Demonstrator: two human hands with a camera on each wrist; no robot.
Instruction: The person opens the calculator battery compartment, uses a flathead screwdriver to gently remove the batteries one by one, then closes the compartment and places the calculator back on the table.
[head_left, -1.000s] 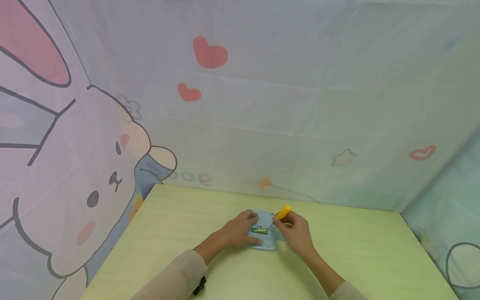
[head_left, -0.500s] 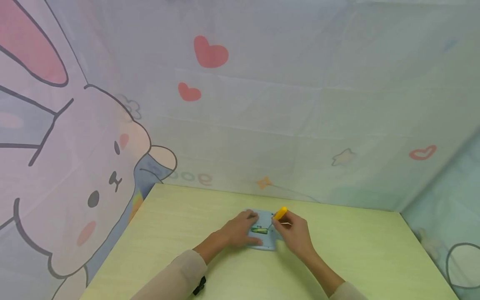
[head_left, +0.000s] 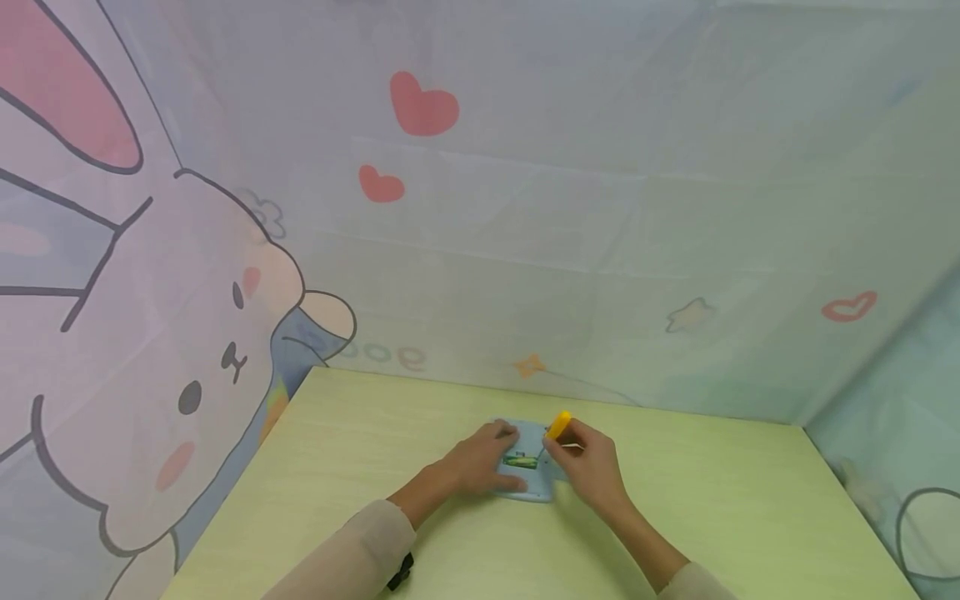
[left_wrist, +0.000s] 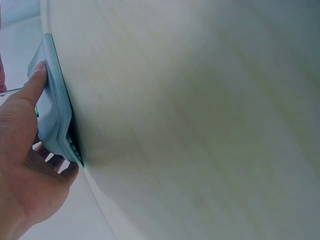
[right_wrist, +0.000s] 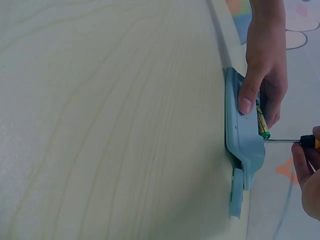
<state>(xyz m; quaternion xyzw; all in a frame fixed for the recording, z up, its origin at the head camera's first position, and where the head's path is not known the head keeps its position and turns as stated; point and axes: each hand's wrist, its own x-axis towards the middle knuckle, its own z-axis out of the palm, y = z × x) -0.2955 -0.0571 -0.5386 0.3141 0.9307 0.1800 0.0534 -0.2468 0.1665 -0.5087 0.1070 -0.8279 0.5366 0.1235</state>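
A flat light-blue device [head_left: 534,487] lies on the table, its screw-dotted back facing up. A green-and-yellow battery [head_left: 521,462] sits in its uncovered slot. My left hand [head_left: 476,461] holds the device from the left, thumb flat on the back and fingers bent about its far side, as the left wrist view shows. In my right hand [head_left: 592,467] a screwdriver [head_left: 559,424] with a yellow handle is pinched at a slant. Its thin metal shaft [right_wrist: 282,141] reaches to the end of the battery in the right wrist view. A narrow light-blue piece [right_wrist: 236,195] sticks out past the device's right side.
The pale wooden table [head_left: 712,492] extends around both hands. A small black object [head_left: 402,573] lies beside the left sleeve. Behind the table hangs a printed cloth [head_left: 525,250], with a dark cable loop [head_left: 900,533] at the far right.
The screwdriver's handle has swung slightly left and stands a bit steeper, the right fingers shifting along with it. The left hand and the device stay in place.
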